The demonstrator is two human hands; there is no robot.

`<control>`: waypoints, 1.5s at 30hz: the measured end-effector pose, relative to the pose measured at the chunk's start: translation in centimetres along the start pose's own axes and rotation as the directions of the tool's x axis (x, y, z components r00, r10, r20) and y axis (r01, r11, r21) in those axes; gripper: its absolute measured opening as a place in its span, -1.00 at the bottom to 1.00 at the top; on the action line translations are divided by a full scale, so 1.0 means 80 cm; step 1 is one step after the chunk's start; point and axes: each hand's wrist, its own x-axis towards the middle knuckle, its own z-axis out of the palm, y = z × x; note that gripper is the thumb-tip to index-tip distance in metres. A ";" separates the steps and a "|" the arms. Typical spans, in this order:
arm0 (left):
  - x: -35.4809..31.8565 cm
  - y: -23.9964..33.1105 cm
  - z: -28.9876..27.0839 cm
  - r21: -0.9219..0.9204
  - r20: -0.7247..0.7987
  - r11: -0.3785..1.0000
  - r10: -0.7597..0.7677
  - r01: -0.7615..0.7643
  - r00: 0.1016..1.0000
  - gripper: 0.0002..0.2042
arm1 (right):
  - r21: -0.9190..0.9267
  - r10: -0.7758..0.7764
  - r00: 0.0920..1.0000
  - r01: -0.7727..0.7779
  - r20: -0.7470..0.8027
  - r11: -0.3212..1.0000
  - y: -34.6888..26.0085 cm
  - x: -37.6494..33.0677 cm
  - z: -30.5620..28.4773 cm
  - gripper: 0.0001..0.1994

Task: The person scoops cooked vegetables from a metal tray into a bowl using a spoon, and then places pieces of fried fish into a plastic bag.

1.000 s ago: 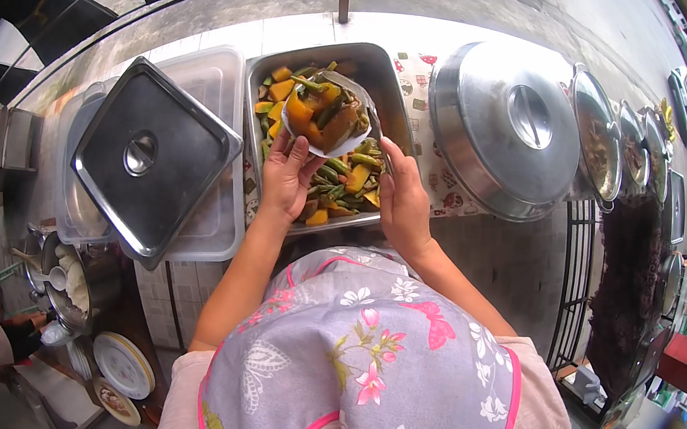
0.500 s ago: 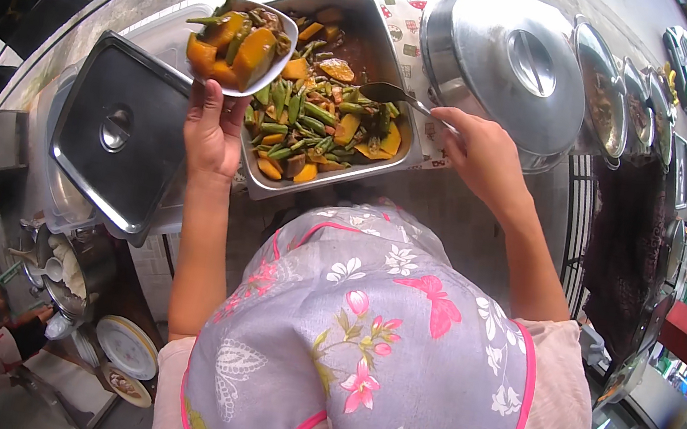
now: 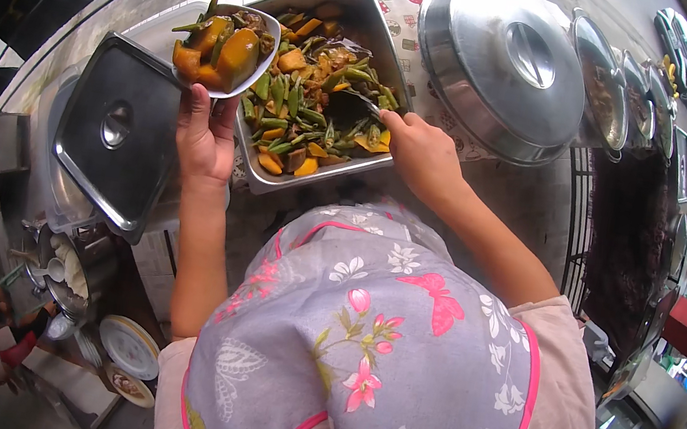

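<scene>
bowl (image 3: 268,56) atop the gripping left hand (image 3: 207,141), spoon (image 3: 367,102) clasped in the right hand (image 3: 424,157)

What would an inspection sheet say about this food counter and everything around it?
Surface: patterned cloth shows between the metal pan and lidded pot.
Job's things: filled white bowl; spoon, its head among vegetables in the pan.
Clutter: rectangular metal lid lying over clear plastic containers.
Hands: left hand holds the bowl; right hand grips the spoon.
Cables: nothing seen.
Surroundings: parked car, plates.
</scene>
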 end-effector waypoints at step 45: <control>-0.024 -0.029 -0.001 0.043 -0.022 0.996 -0.073 0.074 0.997 -0.71 | 0.599 0.131 0.881 -0.411 0.454 0.687 0.076 0.064 -0.043 -0.72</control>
